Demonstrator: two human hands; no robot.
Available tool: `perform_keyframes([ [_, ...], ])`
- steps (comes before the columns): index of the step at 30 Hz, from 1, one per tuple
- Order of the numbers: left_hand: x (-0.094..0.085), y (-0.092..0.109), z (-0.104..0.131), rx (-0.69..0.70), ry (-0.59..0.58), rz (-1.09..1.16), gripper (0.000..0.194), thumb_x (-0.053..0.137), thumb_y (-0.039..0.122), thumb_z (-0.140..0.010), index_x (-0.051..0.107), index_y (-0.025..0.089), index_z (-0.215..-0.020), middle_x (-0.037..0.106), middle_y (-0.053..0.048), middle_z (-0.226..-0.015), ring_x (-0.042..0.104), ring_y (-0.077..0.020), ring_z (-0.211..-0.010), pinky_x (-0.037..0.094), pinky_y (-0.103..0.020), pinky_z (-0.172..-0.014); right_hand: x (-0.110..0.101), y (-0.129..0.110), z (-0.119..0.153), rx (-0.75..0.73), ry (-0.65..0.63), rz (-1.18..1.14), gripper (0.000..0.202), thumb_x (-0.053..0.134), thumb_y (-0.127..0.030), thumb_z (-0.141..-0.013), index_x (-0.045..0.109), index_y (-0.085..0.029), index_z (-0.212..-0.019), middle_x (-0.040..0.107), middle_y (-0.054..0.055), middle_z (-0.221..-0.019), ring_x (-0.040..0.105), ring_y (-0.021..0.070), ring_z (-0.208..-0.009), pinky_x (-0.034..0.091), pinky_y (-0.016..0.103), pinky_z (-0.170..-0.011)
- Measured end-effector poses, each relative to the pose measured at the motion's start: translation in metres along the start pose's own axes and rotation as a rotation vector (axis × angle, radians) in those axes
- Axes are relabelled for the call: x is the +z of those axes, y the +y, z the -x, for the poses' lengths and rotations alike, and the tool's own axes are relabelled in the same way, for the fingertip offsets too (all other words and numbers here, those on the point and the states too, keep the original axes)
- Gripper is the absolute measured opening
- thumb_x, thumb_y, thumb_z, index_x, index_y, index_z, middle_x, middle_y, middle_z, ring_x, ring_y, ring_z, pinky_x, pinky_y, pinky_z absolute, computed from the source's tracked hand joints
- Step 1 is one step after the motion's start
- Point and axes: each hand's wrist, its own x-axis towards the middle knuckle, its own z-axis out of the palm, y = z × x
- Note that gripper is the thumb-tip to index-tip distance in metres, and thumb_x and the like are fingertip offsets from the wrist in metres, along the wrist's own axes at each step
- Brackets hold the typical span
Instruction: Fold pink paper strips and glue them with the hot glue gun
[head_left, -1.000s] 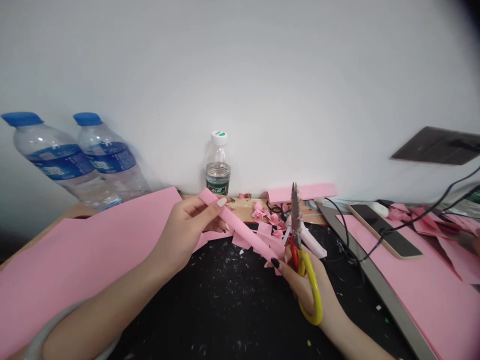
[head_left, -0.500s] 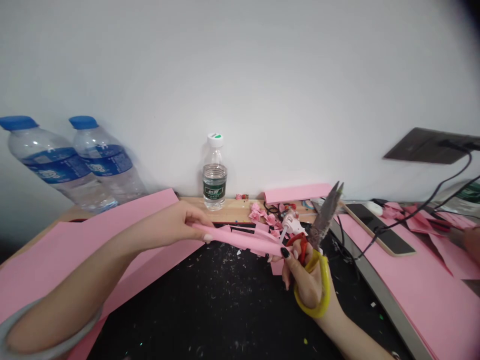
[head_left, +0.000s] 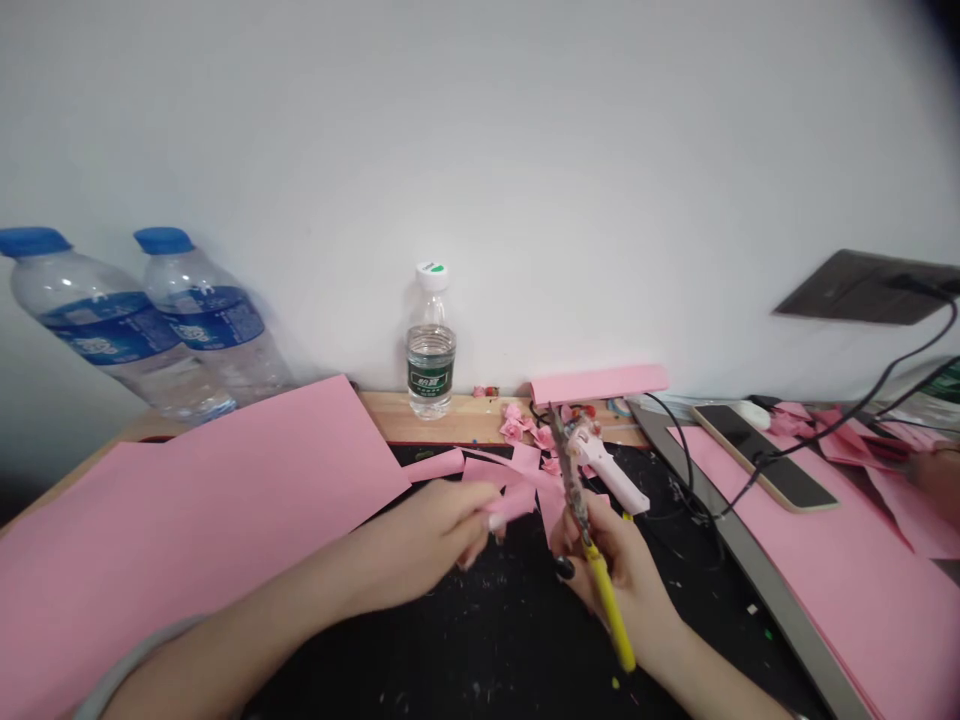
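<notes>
My left hand (head_left: 442, 535) pinches a small piece of pink paper (head_left: 515, 502) over the black mat (head_left: 465, 650). The hand is slightly blurred. My right hand (head_left: 622, 575), just to its right, grips scissors (head_left: 574, 480) with yellow handles, their blades pointing up and close together. Pink paper scraps (head_left: 480, 472) and a rolled pink strip (head_left: 435, 466) lie beyond my left hand. Behind the scissors rests a pale pink glue gun (head_left: 615, 475), with small folded pink paper pieces (head_left: 516, 424) beside it.
Large pink sheets (head_left: 247, 480) cover the left side. Two blue-capped bottles (head_left: 214, 325) and a smaller water bottle (head_left: 431, 360) stand by the wall. On the right are a phone (head_left: 765, 458), black cables (head_left: 817, 430), more pink paper (head_left: 847, 590) and another person's hand (head_left: 936, 490).
My left hand has moved right and down, and the long pink strip is no longer stretched between my hands. The scissors have swung from pointing up-right to pointing up and slightly left.
</notes>
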Motion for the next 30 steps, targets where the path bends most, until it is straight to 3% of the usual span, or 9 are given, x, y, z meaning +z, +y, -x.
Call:
perform_keyframes([
  [3, -0.012, -0.001, -0.002, -0.02, 0.161, 0.055, 0.027, 0.033, 0.032, -0.095, 0.041, 0.021, -0.071, 0.042, 0.006, -0.062, 0.04, -0.0123, -0.055, 0.029, -0.023, -0.054, -0.004, -0.006, -0.004, -0.024, 0.032, 0.048, 0.035, 0.064, -0.047, -0.074, 0.039, -0.023, -0.077, 0.039, -0.005, -0.067, 0.033, 0.012, -0.057, 0.031, 0.023, -0.048],
  [9, -0.019, 0.001, -0.001, -0.001, 0.354, 0.071, 0.031, 0.04, 0.036, -0.094, 0.045, 0.02, -0.068, 0.039, 0.007, -0.058, 0.038, -0.0112, -0.053, 0.027, -0.023, -0.052, -0.002, -0.004, -0.003, 0.066, -0.036, 0.305, 0.027, 0.06, -0.026, -0.075, 0.034, -0.024, -0.081, 0.04, -0.004, -0.071, 0.034, 0.0133, -0.06, 0.033, 0.025, -0.054],
  [14, -0.016, 0.005, 0.0, 0.008, 0.349, 0.046, 0.043, 0.037, 0.041, -0.095, 0.048, 0.019, -0.06, 0.045, 0.006, -0.051, 0.043, -0.0102, -0.046, 0.031, -0.023, -0.052, -0.003, 0.004, 0.0, 0.024, -0.059, 0.486, 0.027, 0.061, -0.027, -0.072, 0.034, -0.024, -0.076, 0.041, -0.004, -0.068, 0.033, 0.0145, -0.06, 0.027, 0.026, -0.053],
  [19, -0.014, 0.003, 0.0, 0.055, 0.325, 0.057, 0.038, 0.041, 0.038, -0.095, 0.054, 0.019, -0.064, 0.057, 0.005, -0.06, 0.053, -0.0112, -0.055, 0.037, -0.022, -0.057, -0.001, 0.004, 0.001, 0.042, -0.056, 0.551, 0.029, 0.062, -0.031, -0.072, 0.033, -0.023, -0.072, 0.041, -0.003, -0.068, 0.033, 0.0151, -0.06, 0.025, 0.026, -0.054],
  [26, -0.014, 0.004, 0.0, 0.079, 0.3, 0.021, 0.033, 0.041, 0.025, -0.094, 0.056, 0.019, -0.065, 0.059, 0.006, -0.061, 0.056, -0.0102, -0.06, 0.04, -0.02, -0.06, -0.002, 0.006, 0.003, 0.023, -0.009, 0.597, 0.029, 0.062, -0.029, -0.069, 0.034, -0.023, -0.072, 0.04, -0.004, -0.066, 0.032, 0.015, -0.059, 0.024, 0.026, -0.054],
  [30, -0.013, 0.004, 0.0, 0.073, 0.294, 0.015, 0.034, 0.041, 0.025, -0.094, 0.056, 0.018, -0.065, 0.059, 0.005, -0.061, 0.056, -0.0102, -0.059, 0.04, -0.02, -0.059, -0.002, 0.006, 0.002, 0.013, 0.007, 0.597, 0.029, 0.062, -0.03, -0.069, 0.033, -0.023, -0.07, 0.038, -0.004, -0.065, 0.031, 0.0146, -0.059, 0.023, 0.026, -0.053],
])
